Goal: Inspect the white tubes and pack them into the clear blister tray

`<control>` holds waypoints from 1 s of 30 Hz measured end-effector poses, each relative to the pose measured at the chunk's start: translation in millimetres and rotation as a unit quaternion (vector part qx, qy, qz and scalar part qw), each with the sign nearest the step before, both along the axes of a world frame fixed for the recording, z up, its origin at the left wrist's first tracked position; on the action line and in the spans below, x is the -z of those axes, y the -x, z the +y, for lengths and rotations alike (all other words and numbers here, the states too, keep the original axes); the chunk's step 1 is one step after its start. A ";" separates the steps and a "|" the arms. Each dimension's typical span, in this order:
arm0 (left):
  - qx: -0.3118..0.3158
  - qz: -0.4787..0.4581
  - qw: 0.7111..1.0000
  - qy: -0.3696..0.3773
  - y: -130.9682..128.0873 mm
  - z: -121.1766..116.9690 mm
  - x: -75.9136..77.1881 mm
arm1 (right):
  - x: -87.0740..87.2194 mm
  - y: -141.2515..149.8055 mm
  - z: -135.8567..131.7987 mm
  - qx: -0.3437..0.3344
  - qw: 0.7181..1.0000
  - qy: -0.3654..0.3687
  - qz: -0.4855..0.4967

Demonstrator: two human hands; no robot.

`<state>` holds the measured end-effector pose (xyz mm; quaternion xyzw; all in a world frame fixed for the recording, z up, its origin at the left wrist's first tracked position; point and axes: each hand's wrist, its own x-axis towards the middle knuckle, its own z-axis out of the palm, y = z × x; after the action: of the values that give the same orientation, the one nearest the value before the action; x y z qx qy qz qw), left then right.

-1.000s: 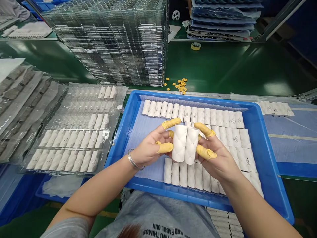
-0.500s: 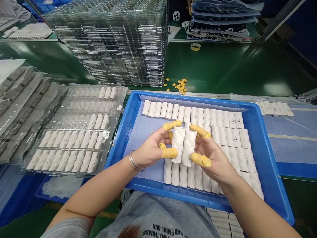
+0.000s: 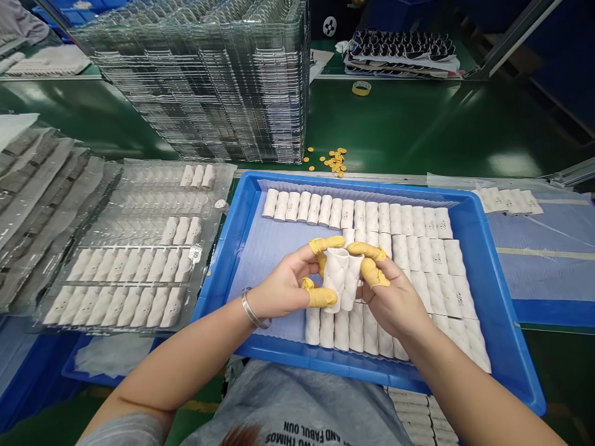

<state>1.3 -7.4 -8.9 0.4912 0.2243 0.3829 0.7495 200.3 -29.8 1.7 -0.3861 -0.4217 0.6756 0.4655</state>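
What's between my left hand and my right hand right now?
In the head view, two white ribbed tubes stand side by side between your left hand and right hand.

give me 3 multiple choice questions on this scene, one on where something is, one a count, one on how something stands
1. where is the metal bracelet? a) left arm b) right arm c) on the table
2. how many white rolls are held between the left grip and right grip? a) one b) two c) five
3. how do those held rolls stand? a) roughly upright, side by side b) lying flat end to end c) one inside the other

1 a, it circles the wrist behind the left grip
2 b, two show between the grips
3 a, their long sides touch, ends up
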 end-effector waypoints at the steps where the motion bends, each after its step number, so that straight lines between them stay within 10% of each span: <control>1: -0.003 -0.008 1.000 -0.008 0.3 0.6 0.6 | -0.8 -0.4 0.2 -0.011 1.000 -0.003 0.005; 13: -0.061 0.063 0.989 -0.116 1.9 0.5 2.9 | -7.0 -3.8 0.2 -0.068 0.989 -0.131 -0.026; 19: -0.167 0.147 0.912 -0.345 0.5 -1.2 -3.6 | -1.1 -3.2 -4.9 -0.037 0.970 -0.214 -0.109; 30: -0.190 0.153 0.879 -0.409 2.4 -0.4 0.4 | 0.2 -4.4 -2.5 -0.028 0.958 -0.255 -0.127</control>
<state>-1.0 -7.8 -9.3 0.7546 0.2487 0.4957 0.3507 204.7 -32.3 1.5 -0.3253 -0.6460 0.5038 0.4722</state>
